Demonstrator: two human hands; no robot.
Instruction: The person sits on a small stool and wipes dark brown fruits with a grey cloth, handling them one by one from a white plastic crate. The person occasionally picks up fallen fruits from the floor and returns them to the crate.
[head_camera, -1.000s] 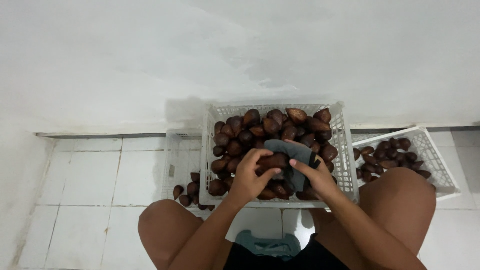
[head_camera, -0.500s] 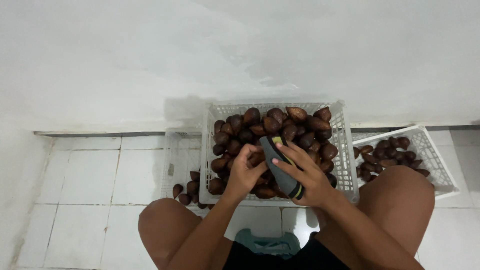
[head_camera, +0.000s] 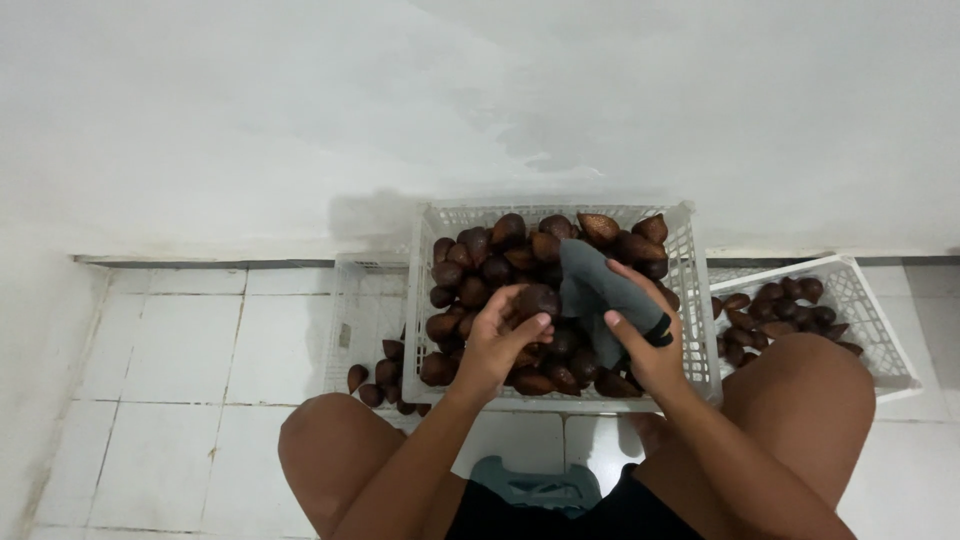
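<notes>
A white plastic crate (head_camera: 690, 310) full of brown scaly fruits stands against the wall in front of my knees. My left hand (head_camera: 500, 340) holds one brown fruit (head_camera: 537, 299) above the crate's contents. My right hand (head_camera: 645, 335) grips a dark grey cloth or glove (head_camera: 590, 285) that hangs over the fruits, just right of the held fruit.
A second white crate (head_camera: 865, 310) with several brown fruits sits at the right, partly behind my right knee. A low white crate (head_camera: 365, 310) at the left has a few fruits (head_camera: 385, 375) at its near end. White tiled floor, white wall behind, a grey stool (head_camera: 530, 485) under me.
My left hand has lifted a fruit up from the pile. My right hand has shifted the dark cloth up and to the right, away from the left hand.
</notes>
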